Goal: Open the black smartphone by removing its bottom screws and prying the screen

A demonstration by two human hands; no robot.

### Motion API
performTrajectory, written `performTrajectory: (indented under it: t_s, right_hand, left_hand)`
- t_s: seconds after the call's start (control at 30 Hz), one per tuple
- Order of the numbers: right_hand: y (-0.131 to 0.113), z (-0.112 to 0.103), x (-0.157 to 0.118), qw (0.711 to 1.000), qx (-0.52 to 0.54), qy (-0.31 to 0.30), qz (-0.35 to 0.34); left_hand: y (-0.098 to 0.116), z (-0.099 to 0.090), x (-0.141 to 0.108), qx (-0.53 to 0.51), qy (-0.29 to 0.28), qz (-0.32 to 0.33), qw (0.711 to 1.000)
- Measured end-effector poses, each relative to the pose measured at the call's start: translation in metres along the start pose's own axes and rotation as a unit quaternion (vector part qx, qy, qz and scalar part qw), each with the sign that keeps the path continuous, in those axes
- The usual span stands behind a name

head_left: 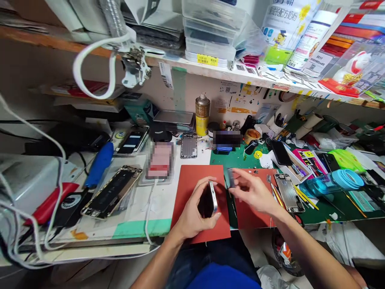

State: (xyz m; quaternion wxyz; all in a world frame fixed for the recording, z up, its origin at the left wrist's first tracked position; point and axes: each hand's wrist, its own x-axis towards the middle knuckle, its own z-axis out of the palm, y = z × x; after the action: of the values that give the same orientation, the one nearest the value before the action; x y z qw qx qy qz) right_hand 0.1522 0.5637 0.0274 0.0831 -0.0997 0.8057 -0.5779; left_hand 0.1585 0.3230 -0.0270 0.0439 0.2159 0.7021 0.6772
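My left hand (192, 212) is wrapped round a smartphone (213, 197), fingers along one side and thumb at the near edge. The phone stands tilted over a red mat (186, 180), its dark face turned left and its silvery edge facing me. To the right, my right hand (251, 190) is closed in a pinch on a thin grey flat piece (231, 177), slightly blurred; its exact kind I cannot make out. That hand is above a second red mat (261, 218), apart from the phone. Dark slim tools (231, 202) lie between the mats.
An opened phone (290, 192), tweezers (273, 186) and a blue water bottle (333, 182) lie right. Left are another opened phone (112, 190), a blue-handled tool (99, 164) and white cables (61, 168). A spray can (202, 116) stands behind, beneath a loaded shelf (210, 74).
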Motion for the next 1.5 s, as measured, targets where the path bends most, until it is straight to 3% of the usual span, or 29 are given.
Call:
performTrajectory:
  t_s: [0.07,0.17,0.33,0.53,1.27,1.5]
  right_hand:
    - [-0.015,-0.011,-0.014,0.998,0.023,0.052,-0.009]
    - [-0.043,-0.019,-0.035,0.987,0.059,0.127,-0.08]
    - [-0.077,-0.004,-0.053,0.971,0.018,0.173,-0.161]
    - [-0.077,0.011,-0.045,0.965,-0.054,0.154,-0.207]
    - [-0.073,0.013,-0.029,0.959,-0.108,0.129,-0.227]
    - [-0.094,0.008,-0.024,0.916,-0.252,0.129,-0.283]
  left_hand:
    - [-0.003,0.0,-0.005,0.037,0.016,-0.01,0.999]
    - [-0.008,0.004,-0.012,0.053,0.031,-0.029,0.998]
    - [-0.003,0.012,-0.015,0.084,0.037,-0.026,0.995]
    - [0.002,0.016,-0.008,0.116,0.034,0.006,0.993]
    - [-0.001,0.015,-0.004,0.112,0.038,0.013,0.993]
    - [-0.001,0.014,-0.002,0.11,0.033,0.035,0.993]
